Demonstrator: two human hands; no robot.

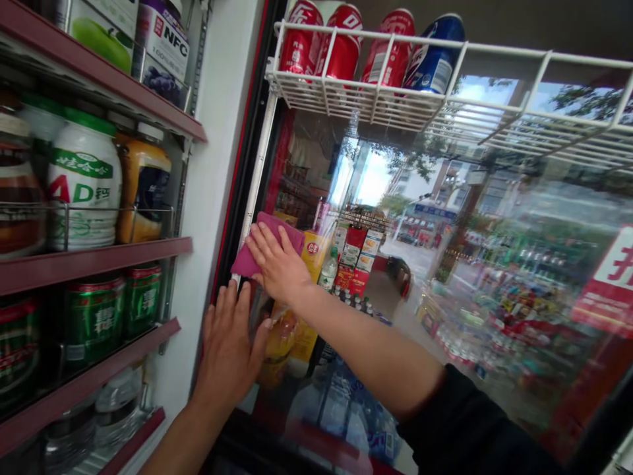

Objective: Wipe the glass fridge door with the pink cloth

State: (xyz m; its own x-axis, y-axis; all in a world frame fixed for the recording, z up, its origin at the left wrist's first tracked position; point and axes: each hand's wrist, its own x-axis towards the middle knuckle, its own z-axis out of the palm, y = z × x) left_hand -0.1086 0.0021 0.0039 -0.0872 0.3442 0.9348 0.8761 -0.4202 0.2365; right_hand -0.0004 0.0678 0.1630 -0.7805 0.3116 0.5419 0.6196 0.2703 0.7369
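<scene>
My right hand [277,264] lies flat with fingers stretched out, pressing a pink cloth [247,260] against the inner glass of an open fridge door [445,277]. The cloth sits near the door's left edge, by the white frame strip. My left hand [228,346] is just below it, open, palm flat on the door near the same edge. It holds nothing. The glass reflects a street and shop goods.
A white wire rack [395,99] on the door above holds red cans [321,46] and a blue can [435,53]. At left, fridge shelves [99,257] carry bottles, a white jar [84,185] and green cans [113,310]. Water bottles stand low down.
</scene>
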